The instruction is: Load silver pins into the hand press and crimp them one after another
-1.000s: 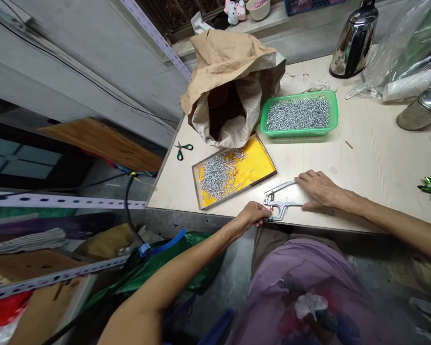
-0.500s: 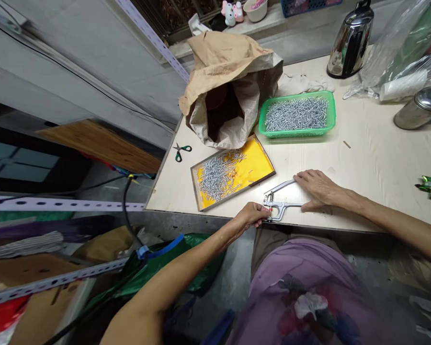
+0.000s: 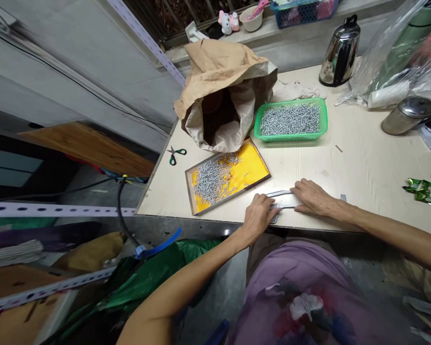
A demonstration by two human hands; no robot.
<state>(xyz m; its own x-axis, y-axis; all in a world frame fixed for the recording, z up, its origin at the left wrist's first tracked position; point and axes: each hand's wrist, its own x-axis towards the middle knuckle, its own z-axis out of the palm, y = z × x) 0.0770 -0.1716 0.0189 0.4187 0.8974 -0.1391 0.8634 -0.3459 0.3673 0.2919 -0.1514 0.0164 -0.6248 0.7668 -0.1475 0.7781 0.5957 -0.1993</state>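
Note:
Silver hand pliers [image 3: 280, 194] with two long handles lie near the front edge of the table. My right hand [image 3: 313, 197] grips the ends of the handles, which stand apart. My left hand [image 3: 259, 214] is closed over the head of the pliers and hides most of it. Just beyond my left hand, a shallow tray [image 3: 230, 192] with a yellow bottom holds a heap of small silver metal pins [image 3: 211, 181]. A green plastic basket [image 3: 290, 138] farther back is full of similar pieces. Any small part inside the jaws is hidden.
A large open paper sack [image 3: 226, 67] stands behind the tray. Green-handled scissors [image 3: 175, 154] lie at the left. A steel kettle [image 3: 339, 52], a lidded metal cup [image 3: 407, 115] and green wrapped packets [image 3: 422, 189] are to the right. The table's front edge [image 3: 201, 215] runs beside my lap.
My left hand has moved from the side of the pliers' head to on top of it, covering the jaws. My right hand stays on the handles. The camera view has shifted slightly.

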